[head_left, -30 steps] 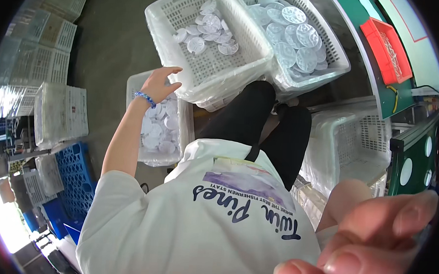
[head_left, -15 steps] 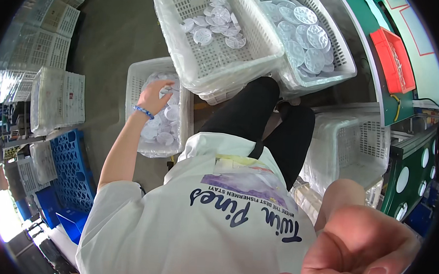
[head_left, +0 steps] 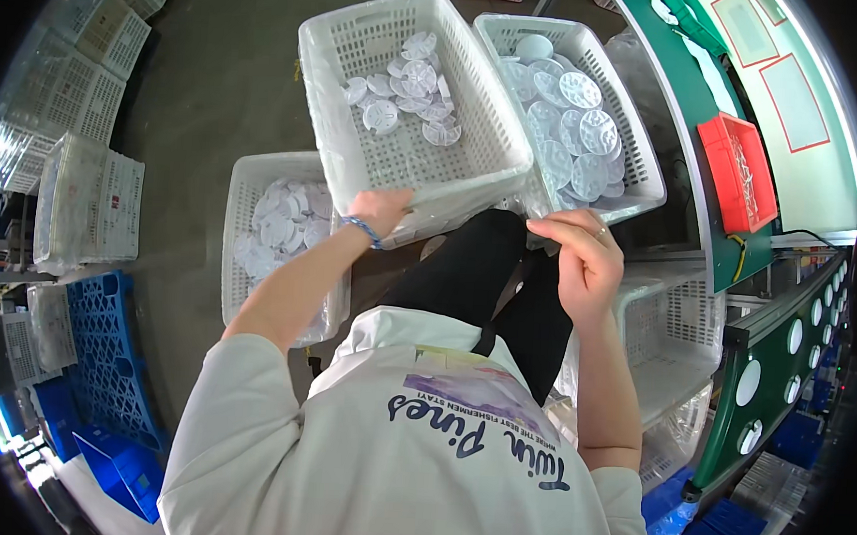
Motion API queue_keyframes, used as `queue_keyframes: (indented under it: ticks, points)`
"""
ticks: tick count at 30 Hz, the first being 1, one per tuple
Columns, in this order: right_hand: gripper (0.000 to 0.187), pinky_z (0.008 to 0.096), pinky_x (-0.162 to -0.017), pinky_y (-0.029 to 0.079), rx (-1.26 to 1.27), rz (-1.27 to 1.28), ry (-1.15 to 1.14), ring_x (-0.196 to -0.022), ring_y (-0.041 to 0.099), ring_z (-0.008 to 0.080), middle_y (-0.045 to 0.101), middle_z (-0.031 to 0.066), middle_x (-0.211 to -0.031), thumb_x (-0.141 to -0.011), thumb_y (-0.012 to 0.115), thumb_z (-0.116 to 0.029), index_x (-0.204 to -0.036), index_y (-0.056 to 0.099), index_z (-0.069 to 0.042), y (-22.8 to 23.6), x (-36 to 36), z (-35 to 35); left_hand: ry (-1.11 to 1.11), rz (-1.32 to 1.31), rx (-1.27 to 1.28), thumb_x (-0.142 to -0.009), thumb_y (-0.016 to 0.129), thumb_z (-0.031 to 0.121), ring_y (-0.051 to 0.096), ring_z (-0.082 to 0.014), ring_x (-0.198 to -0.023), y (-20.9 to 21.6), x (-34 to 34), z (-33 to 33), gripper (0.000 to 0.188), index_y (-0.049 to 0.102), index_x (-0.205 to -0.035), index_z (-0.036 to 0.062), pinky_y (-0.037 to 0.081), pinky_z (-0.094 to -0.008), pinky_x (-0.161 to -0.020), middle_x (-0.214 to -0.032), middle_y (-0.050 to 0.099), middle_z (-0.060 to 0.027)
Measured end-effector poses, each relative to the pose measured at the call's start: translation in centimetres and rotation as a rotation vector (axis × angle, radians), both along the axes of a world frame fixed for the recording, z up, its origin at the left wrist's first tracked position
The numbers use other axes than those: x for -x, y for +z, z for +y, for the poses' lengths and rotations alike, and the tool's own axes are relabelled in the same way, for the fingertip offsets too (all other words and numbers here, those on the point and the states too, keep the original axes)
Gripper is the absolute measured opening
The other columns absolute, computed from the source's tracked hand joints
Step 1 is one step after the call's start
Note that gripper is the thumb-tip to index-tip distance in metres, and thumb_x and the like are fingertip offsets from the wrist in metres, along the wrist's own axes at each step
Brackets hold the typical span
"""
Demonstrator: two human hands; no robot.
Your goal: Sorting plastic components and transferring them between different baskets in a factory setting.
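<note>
My left hand (head_left: 381,213) is at the near rim of the middle white plastic crate (head_left: 314,87), its fingers partly hidden. In that crate lies a loose heap of clear plastic discs (head_left: 417,85). My right hand (head_left: 587,266) is raised above my knees, thumb and fingertips pinched together; anything between them is too small to make out. Just beyond it, a second white crate (head_left: 654,173) is piled with larger clear discs (head_left: 573,130). A lower white crate (head_left: 232,220), left of my legs, holds many translucent pieces (head_left: 281,223).
To the right stands a green worktop (head_left: 686,68) with a red tray (head_left: 713,171) of thin white sticks. Below it are another white crate (head_left: 671,353) and a green panel (head_left: 731,419) with round white spots. A blue pallet (head_left: 114,348) and stacked crates (head_left: 97,207) stand at left.
My left hand has left the lower left crate and moved right to the middle crate's rim. My right hand has gone from close below the camera to the crates' near corner.
</note>
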State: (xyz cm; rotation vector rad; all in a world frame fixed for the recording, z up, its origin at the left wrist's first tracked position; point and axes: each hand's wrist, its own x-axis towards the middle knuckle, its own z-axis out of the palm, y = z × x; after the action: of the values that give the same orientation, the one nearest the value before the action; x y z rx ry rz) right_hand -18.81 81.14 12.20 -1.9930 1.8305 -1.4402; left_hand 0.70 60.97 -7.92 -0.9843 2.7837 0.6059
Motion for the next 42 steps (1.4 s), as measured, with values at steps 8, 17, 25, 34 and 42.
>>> queue_keyframes:
  ticks: [8, 17, 25, 34, 42]
  points:
    - [0.033, 0.0248, -0.070, 0.048, -0.321, -0.309, 0.050, -0.075, 0.061, 0.0156, 0.064, 0.0103, -0.086, -0.077, 0.041, 0.014, -0.093, 0.066, 0.001, -7.8, -0.5, -0.9, -0.153, 0.053, 0.043, -0.083, 0.058, 0.035, 0.060, -0.0313, -0.087, -0.3, -8.7, -3.1, 0.024, 0.055, -0.095, 0.0135, 0.048, -0.0441, -0.070, -0.089, 0.062, -0.0098]
    - [0.039, 0.0391, -0.088, 0.043, -0.483, 0.268, 0.002, -0.107, 0.053, 0.0273, 0.054, 0.0073, -0.117, -0.072, 0.060, -0.003, -0.111, 0.058, -0.010, -13.7, -3.0, -4.6, -0.168, 0.050, 0.049, -0.081, 0.059, 0.028, 0.060, -0.0287, -0.088, 0.6, -9.2, -3.9, 0.018, 0.053, -0.092, 0.0143, 0.049, -0.0428, -0.070, -0.087, 0.061, -0.0069]
    - [0.077, 0.0451, -0.095, 0.037, -0.520, 0.474, -0.492, -0.121, 0.041, 0.0345, 0.040, 0.0164, -0.134, -0.070, 0.075, -0.032, -0.131, 0.037, -0.005, -15.7, 6.4, -12.3, -0.182, 0.037, 0.039, -0.084, 0.057, 0.031, 0.059, -0.0282, -0.092, 0.4, -8.1, -3.0, 0.020, 0.056, -0.094, 0.0129, 0.048, -0.0414, -0.074, -0.090, 0.061, -0.0079]
    - [0.070, 0.0444, -0.079, 0.048, -0.819, 0.319, -0.463, -0.104, 0.057, 0.0323, 0.056, 0.0188, -0.116, -0.080, 0.066, -0.033, -0.133, 0.029, -0.005, -19.4, 14.7, -20.0, 0.223, 0.130, -0.662, -0.083, 0.062, 0.039, 0.061, -0.0181, -0.081, -5.8, 2.0, -14.1, 0.036, 0.063, -0.098, 0.0067, 0.049, -0.0325, -0.074, -0.086, 0.066, -0.0085]
    - [0.051, 0.0493, -0.068, 0.048, -0.894, 0.138, -0.451, -0.083, 0.061, 0.0399, 0.058, 0.0234, -0.109, -0.087, 0.051, -0.013, -0.133, 0.029, -0.004, -20.8, 16.3, -20.5, 0.620, 0.235, -0.347, -0.067, 0.074, 0.049, 0.053, -0.0321, -0.109, -19.1, 15.8, -28.0, 0.073, 0.053, -0.124, 0.0089, 0.042, -0.0372, -0.096, -0.122, 0.054, -0.0186]
